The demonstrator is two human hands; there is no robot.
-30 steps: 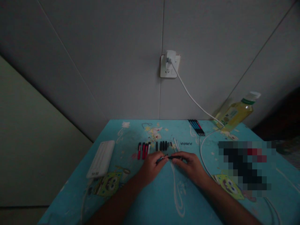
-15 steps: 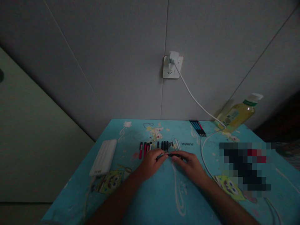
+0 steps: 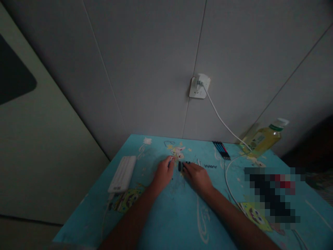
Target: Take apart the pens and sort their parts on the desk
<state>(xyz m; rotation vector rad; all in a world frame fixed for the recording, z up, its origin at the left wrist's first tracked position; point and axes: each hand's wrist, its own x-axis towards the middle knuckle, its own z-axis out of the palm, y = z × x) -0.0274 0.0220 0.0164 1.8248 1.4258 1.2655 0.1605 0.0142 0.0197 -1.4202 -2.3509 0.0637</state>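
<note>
My left hand (image 3: 163, 172) is closed around a slim pen barrel (image 3: 170, 161), whose dark blue and light tip shows above the thumb. To the right of it, my right hand (image 3: 199, 176) reaches into a row of short black pen parts, fingertips pinched on one. Another black pen part (image 3: 179, 166) stands just left of those fingertips. Beyond the right hand lie thin white sticks like refills (image 3: 199, 162) and a row of small dark clip-like pieces (image 3: 210, 166). The red and black pen pieces are hidden behind my left hand.
Several blue and red pens (image 3: 221, 150) lie together at the back right. A white power bank (image 3: 122, 174) with a cable is on the left. A bottle of yellow liquid (image 3: 265, 139) stands far right, beside a white charging cable (image 3: 225, 170). A blurred-out dark object (image 3: 272, 194) lies on the right.
My hands, together on a pen before, have come apart. The right hand has moved to the black pen parts; the left keeps its barrel, now tilted upward. The view has shifted slightly.
</note>
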